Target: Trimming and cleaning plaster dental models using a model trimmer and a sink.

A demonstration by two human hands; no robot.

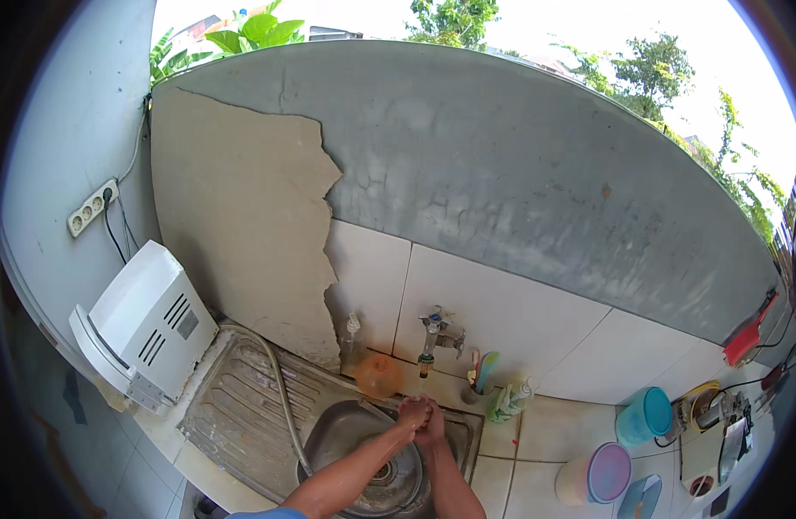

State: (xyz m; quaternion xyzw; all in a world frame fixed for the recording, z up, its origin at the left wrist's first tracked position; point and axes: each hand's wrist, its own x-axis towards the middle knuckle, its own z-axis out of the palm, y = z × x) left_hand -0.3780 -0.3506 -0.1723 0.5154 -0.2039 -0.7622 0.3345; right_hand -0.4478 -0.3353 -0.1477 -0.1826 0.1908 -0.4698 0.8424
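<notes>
My left hand [410,413] and my right hand [432,426] are pressed together over the rear edge of a steel sink [329,424]. Their fingers are closed against each other, and whatever lies between them, if anything, is hidden. Just above them a metal tap [428,346] with a short dark outlet comes out of the wall; I cannot make out a stream of water. Inside the sink a drain [384,472] shows between my forearms. An orange bowl [379,375] leans at the back, left of the hands.
A hose [282,389] crosses the ribbed drainboard [242,402]. A white appliance [160,324] stands at the left. Right of the tap are a cup of brushes [480,376] and a green-and-clear bottle [509,401]. Farther right sit a purple-lidded tub [607,472], a teal container [645,415] and a stove [709,458].
</notes>
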